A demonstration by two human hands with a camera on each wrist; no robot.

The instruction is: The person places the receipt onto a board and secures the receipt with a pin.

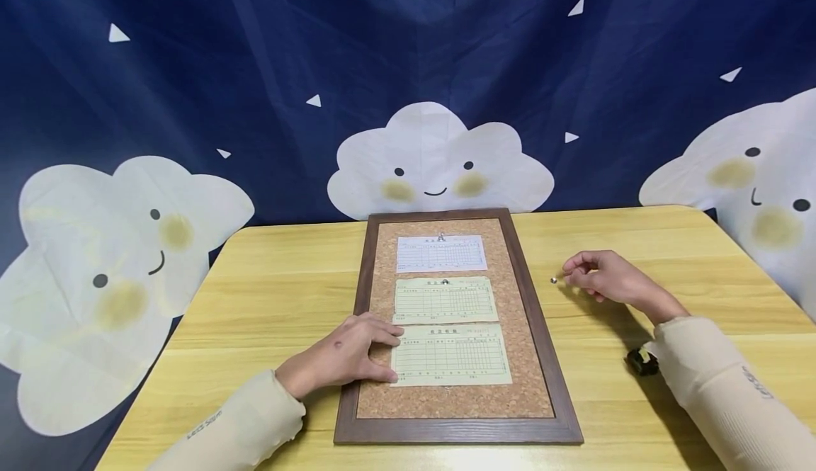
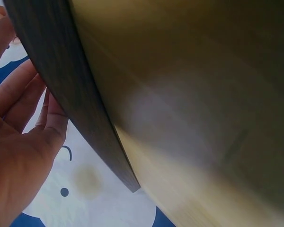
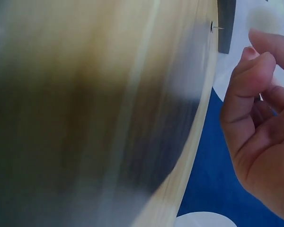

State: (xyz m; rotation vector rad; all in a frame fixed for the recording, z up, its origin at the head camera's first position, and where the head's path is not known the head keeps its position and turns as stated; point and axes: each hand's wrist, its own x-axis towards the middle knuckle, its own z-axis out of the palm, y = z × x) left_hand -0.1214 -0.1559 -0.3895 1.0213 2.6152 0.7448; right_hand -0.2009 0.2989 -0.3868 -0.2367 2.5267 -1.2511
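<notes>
A cork board (image 1: 532, 393) in a dark brown wooden frame (image 1: 459, 431) lies on the table. On it are three printed slips in a column: a white slip (image 1: 440, 257) and two pale green ones, the middle slip (image 1: 440, 304) and the bottom slip (image 1: 449, 361). Silver thumbtacks show at the top of the white slip and on the middle slip. My left hand (image 1: 353, 349) rests over the frame's left side, fingertips at the bottom slip's left edge. Right of the board, my right hand (image 1: 599, 275) hovers with bent, empty fingers beside a loose thumbtack (image 1: 553, 280), its pin visible in the right wrist view.
The wooden table (image 1: 255, 301) extends on both sides of the board. Close by the right sleeve (image 1: 714, 372) lies a small black object (image 1: 642, 362) with a yellowish patch. Behind the table hangs a dark blue cloth (image 1: 395, 39) printed with clouds.
</notes>
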